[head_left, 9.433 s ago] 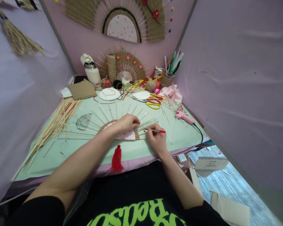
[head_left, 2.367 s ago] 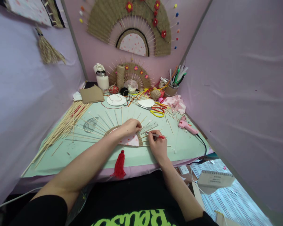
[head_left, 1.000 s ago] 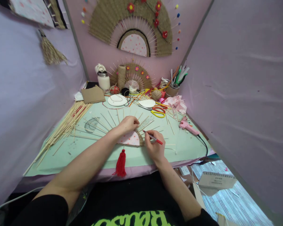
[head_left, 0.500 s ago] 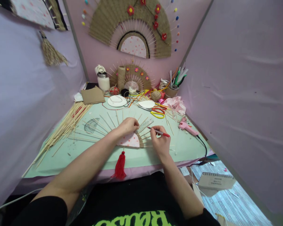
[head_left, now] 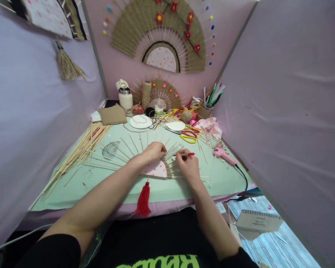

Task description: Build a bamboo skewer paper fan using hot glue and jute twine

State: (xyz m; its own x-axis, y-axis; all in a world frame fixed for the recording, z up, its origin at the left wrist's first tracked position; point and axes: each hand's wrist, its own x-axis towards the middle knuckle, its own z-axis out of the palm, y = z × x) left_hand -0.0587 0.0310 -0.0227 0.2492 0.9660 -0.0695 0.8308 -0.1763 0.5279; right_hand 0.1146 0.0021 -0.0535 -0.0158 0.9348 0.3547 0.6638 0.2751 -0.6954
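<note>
A half-round fan frame lies on the green table, its thin sticks (head_left: 134, 143) spreading outward from a white, pink-dotted centre piece (head_left: 158, 170). My left hand (head_left: 155, 150) rests over the top of that centre, fingers curled together at the base of the right-hand sticks; what they pinch is hidden. A red pen (head_left: 188, 154) is gripped in my right hand (head_left: 189, 166), its tip low over the sticks. Partly under the sticks, between both hands, lies a clear ruler (head_left: 178, 148). From the centre piece a red tassel (head_left: 143, 200) hangs over the table's front edge.
Bamboo sticks (head_left: 75, 158) are piled at left, near a clear protractor (head_left: 110, 150). Scissors (head_left: 188, 138), white ovals (head_left: 141, 121) and yarn lie behind. A pink glue gun (head_left: 225, 154) with a cord sits right. Finished fans (head_left: 159, 33) hang on the back wall.
The pen in my right hand has tilted flatter, and its tip has moved slightly left and down toward the sticks. My left hand stays in place on the fan. The camera view has shifted slightly.
</note>
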